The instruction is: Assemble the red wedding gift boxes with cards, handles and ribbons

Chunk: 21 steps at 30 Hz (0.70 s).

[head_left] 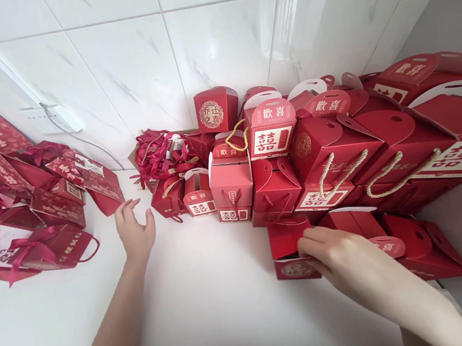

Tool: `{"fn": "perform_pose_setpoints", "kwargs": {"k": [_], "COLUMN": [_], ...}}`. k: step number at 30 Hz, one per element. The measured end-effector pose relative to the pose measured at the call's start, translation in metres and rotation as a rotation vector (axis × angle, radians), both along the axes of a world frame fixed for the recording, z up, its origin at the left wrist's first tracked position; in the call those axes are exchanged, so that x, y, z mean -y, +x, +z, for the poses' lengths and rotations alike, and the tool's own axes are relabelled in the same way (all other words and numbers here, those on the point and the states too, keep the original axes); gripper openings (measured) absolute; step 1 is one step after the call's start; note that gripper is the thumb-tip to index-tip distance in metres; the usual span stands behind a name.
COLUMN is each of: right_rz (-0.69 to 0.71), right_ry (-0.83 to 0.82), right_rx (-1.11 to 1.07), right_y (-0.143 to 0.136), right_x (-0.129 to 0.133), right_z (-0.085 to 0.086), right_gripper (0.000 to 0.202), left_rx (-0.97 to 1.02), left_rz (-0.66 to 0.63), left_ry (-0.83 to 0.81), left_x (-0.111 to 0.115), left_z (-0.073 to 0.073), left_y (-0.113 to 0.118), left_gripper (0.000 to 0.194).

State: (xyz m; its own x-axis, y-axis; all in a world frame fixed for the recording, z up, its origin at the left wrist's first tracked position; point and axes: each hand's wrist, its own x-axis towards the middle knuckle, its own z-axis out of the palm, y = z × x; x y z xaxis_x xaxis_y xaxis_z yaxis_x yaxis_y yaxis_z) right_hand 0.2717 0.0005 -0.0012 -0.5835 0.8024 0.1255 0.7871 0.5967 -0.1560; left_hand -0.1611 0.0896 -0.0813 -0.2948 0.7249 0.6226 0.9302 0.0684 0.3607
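My right hand (333,247) pinches the right side of a small red gift box (295,269) with a round gold pattern on its front. Its top flap stands raised, and my fingertips are partly hidden behind the edge. My left hand (134,228) is over the white table, fingers spread and holding nothing. Its fingertips come close to the lower corner of a red gift box (105,186) with a white print; whether they touch I cannot tell. Beside the right hand lie larger red boxes (424,242) with handle flaps.
Stacked red gift boxes, some with cream rope handles (331,175), line the tiled wall (220,41). A heap of dark red ribbons (167,153) sits mid-table (205,292). More ribboned boxes (57,245) crowd the left. A cable runs from a white socket strip (51,119).
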Motion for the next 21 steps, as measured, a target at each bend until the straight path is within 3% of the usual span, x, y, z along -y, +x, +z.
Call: {"fn": "perform_pose_setpoints", "kwargs": {"k": [4, 8, 11, 14, 17, 19, 21], "right_rz": [0.107, 0.069, 0.005, -0.098, -0.146, -0.138, -0.128], "right_ry": [0.009, -0.217, -0.287, -0.121, 0.005, -0.013, -0.057], "right_rx": [0.064, 0.196, 0.038, -0.167, -0.232, -0.229, -0.241], "right_y": [-0.04, -0.062, -0.051, -0.029, -0.012, -0.006, -0.004], "right_x": [-0.003, -0.002, 0.005, 0.011, 0.013, 0.013, 0.011], "right_z": [0.006, 0.016, 0.033, 0.046, 0.047, 0.044, 0.043], "right_gripper": [0.029, 0.023, 0.004, 0.01, 0.018, 0.019, 0.018], "left_rx": [-0.003, -0.036, -0.102, -0.139, -0.061, 0.007, 0.138], "left_rz": [-0.114, -0.262, -0.338, -0.331, -0.399, -0.451, -0.488], "left_ry": [0.049, 0.057, -0.005, -0.068, -0.041, 0.069, 0.32], "left_x": [-0.022, -0.042, -0.052, -0.062, -0.069, -0.067, -0.055], "left_z": [0.033, 0.051, 0.054, 0.052, 0.055, 0.066, 0.082], "left_y": [0.027, 0.049, 0.063, 0.072, 0.074, 0.077, 0.084], "left_gripper": [0.036, 0.024, 0.026, 0.032, 0.037, 0.04, 0.04]}}
